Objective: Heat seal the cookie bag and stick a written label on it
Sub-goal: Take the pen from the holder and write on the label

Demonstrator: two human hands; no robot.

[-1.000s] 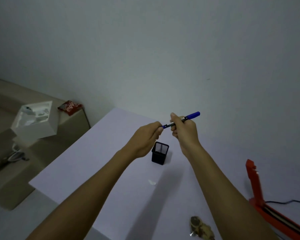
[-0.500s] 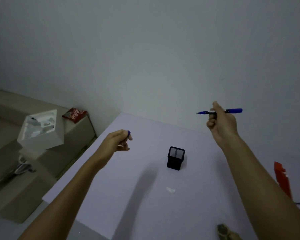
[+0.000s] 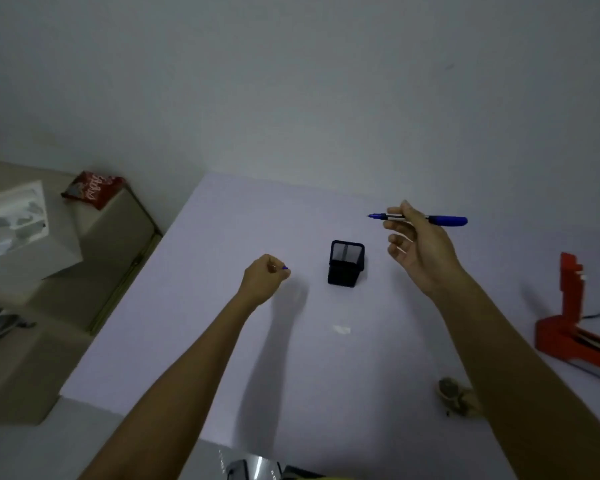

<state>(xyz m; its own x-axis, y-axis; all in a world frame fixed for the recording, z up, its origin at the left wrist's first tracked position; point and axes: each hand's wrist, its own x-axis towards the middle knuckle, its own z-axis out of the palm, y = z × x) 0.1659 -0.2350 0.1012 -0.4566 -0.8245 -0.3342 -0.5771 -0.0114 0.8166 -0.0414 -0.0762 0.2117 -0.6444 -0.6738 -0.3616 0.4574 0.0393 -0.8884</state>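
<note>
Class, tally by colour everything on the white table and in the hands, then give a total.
Blue: 2, pen, cap
Black: 1, holder
Red: 1, sealer
White: 1, label
Brown: 1, cookie bag
Total: 6

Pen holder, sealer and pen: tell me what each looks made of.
Pen holder: likely black metal mesh; its walls look see-through.
Sealer: red, painted metal or plastic, cannot tell which.
Pen, in the right hand: probably glossy blue plastic.

White script on the red packet, too blurred to read
</note>
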